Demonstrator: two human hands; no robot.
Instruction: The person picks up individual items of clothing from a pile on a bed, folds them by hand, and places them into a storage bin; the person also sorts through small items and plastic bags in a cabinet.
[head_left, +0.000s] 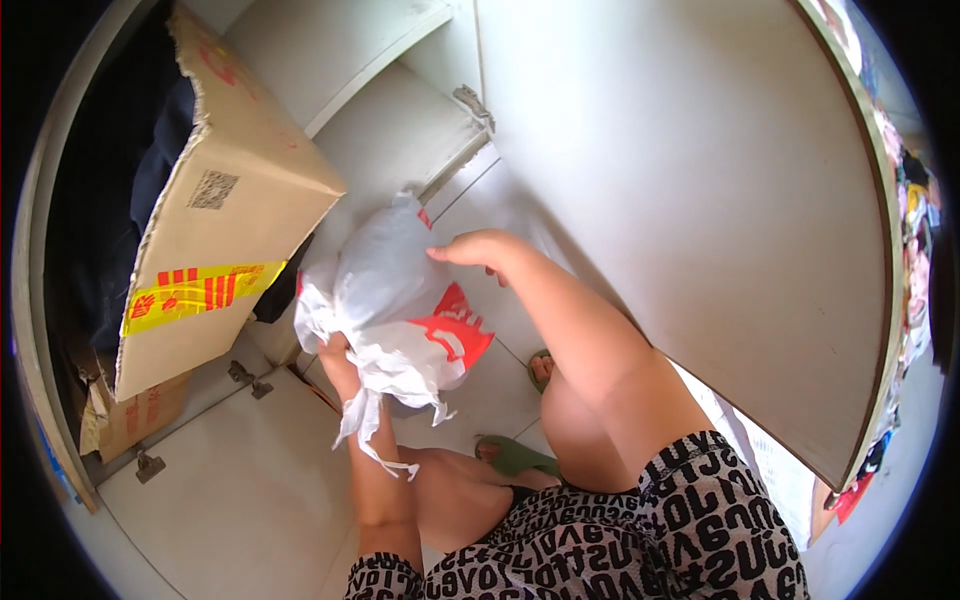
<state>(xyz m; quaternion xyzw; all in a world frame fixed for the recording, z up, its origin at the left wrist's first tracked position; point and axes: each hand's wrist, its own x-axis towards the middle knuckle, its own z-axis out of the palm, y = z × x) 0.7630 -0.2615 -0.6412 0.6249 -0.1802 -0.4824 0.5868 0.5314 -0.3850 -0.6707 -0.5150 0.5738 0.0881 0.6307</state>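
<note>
A stuffed white plastic bag [385, 270] with red printed patches hangs in front of me, its torn, knotted ends trailing downward. My left hand [338, 352] is closed on its lower left side; folds of plastic cover part of the fingers. To the right of the bag is my right hand [478, 250], thumb stretched toward the plastic and fingers apart, with nothing in it. The thumb tip is at the bag's edge; whether it touches I cannot tell. What fills the bag is hidden by the cloudy plastic.
An opened cardboard box [250, 180] with yellow tape sits in the cabinet at left, dark cloth beside it. White shelves [400, 130] stand behind. One cabinet door [690, 180] swings out at right, another [240, 480] at lower left. Green slippers [520, 458] are on the tiled floor.
</note>
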